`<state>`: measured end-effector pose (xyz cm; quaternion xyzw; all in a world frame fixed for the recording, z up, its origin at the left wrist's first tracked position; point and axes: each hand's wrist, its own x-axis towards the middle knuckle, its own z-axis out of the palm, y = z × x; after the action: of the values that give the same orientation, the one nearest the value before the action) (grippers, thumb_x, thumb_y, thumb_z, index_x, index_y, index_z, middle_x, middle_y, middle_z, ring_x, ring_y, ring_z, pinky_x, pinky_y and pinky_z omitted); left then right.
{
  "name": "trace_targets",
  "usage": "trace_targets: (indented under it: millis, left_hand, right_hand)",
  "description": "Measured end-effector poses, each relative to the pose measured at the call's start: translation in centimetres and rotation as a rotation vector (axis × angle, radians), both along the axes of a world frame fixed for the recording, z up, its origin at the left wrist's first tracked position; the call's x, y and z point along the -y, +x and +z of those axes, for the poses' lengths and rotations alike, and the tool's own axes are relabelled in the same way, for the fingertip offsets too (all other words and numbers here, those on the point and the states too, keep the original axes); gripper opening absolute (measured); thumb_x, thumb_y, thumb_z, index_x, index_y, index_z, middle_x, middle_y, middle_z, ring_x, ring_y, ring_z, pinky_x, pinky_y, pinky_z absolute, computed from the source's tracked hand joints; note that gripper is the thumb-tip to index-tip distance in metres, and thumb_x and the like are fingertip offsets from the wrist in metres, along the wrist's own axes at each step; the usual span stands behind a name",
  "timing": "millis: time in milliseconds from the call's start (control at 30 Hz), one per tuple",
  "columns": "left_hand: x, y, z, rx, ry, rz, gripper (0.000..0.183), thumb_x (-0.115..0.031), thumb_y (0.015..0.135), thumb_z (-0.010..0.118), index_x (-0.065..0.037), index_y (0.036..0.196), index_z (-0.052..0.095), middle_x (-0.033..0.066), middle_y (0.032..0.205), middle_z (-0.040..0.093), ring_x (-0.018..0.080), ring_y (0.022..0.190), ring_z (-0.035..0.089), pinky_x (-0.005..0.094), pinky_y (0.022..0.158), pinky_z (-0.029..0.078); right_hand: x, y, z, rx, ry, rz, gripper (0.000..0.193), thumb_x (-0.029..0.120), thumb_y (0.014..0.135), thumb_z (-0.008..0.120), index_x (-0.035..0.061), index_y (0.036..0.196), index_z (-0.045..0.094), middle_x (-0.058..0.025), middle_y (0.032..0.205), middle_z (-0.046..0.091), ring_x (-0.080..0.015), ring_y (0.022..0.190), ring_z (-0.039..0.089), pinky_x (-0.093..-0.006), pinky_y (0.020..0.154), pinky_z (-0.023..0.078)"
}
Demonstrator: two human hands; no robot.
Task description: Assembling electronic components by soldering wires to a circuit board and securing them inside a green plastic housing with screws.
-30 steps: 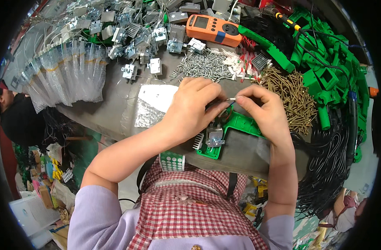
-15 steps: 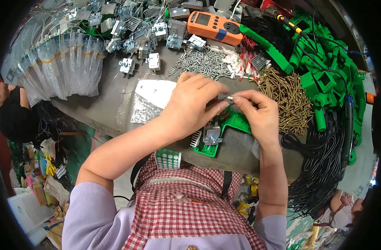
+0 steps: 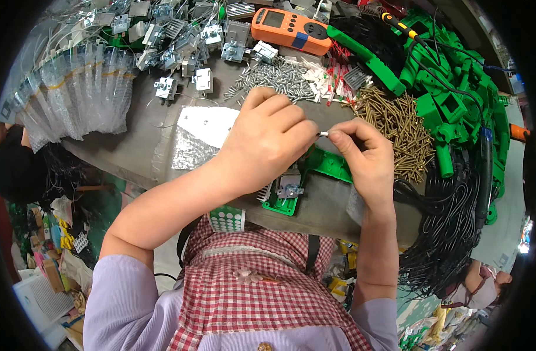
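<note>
Above the bench, my two hands meet at a small white sleeve-like piece (image 3: 324, 134). My right hand (image 3: 368, 157) pinches its right end between thumb and forefinger. My left hand (image 3: 268, 136) is closed at the other end, its fingertips mostly turned away; what they grip is hidden. Just below the hands lies an open green plastic housing (image 3: 331, 166), partly covered by my left hand. A metal block with a silver bracket (image 3: 289, 186) sits in its near part, with a white finned piece (image 3: 265, 192) beside it.
Silver screws (image 3: 274, 83), long brass-coloured screws (image 3: 399, 131) and an orange meter (image 3: 291, 30) lie beyond my hands. Green housings (image 3: 449, 105) and black cables (image 3: 443, 234) crowd the right. Bubble-wrap bags (image 3: 80, 93) hang at the left; a white-and-silver sheet (image 3: 200, 131) lies nearby.
My left fingers have curled in and moved up to the white piece, closing the gap between the hands. The whole view has shifted slightly.
</note>
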<state>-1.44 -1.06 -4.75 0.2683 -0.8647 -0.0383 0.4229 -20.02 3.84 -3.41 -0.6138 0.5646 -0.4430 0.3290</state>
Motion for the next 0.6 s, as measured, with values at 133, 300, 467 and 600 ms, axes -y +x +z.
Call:
trace_targets:
  millis: [133,300,467,600]
  left_hand:
    - [-0.1,-0.1,0.1,-0.006,0.027,-0.049,0.021,-0.007,0.066,0.076,-0.010,0.078,0.059,0.0027,0.073,0.055,0.0225,0.075,0.056,0.0368,0.076,0.042]
    - [-0.7,0.4,0.8,-0.094,0.454,-0.062,0.025,-0.006,0.071,0.075,-0.008,0.093,0.065,0.0048,0.080,0.060,0.0253,0.081,0.058,0.0369,0.082,0.044]
    - [-0.4,0.8,-0.3,-0.126,0.358,-0.041,0.026,-0.006,0.072,0.075,-0.007,0.097,0.066,0.0052,0.082,0.062,0.0265,0.083,0.060,0.0361,0.080,0.045]
    - [-0.1,0.9,-0.5,-0.082,0.274,-0.071,0.021,-0.007,0.073,0.074,-0.007,0.092,0.065,0.0059,0.081,0.061,0.0269,0.081,0.059,0.0373,0.075,0.044]
  right_hand:
    - [-0.1,0.0,-0.1,0.022,0.060,0.023,0.014,0.012,0.084,0.070,-0.0012,0.085,0.066,-0.0016,0.075,0.061,-0.0069,0.069,0.052,-0.0228,0.063,0.042]
    - [0.0,-0.1,-0.1,0.134,0.153,-0.040,0.016,0.014,0.085,0.071,-0.0011,0.090,0.069,-0.0012,0.078,0.065,-0.0055,0.072,0.055,-0.0214,0.067,0.044]
    - [0.5,-0.2,0.1,0.084,0.229,0.040,0.018,0.016,0.085,0.071,-0.0006,0.092,0.071,-0.0019,0.078,0.066,-0.0041,0.073,0.055,-0.0205,0.065,0.044]
    - [0.2,0.2,1.5,-0.149,0.203,0.051,0.016,0.012,0.082,0.071,-0.0004,0.093,0.070,-0.0039,0.078,0.065,-0.0060,0.068,0.055,-0.0224,0.062,0.043]
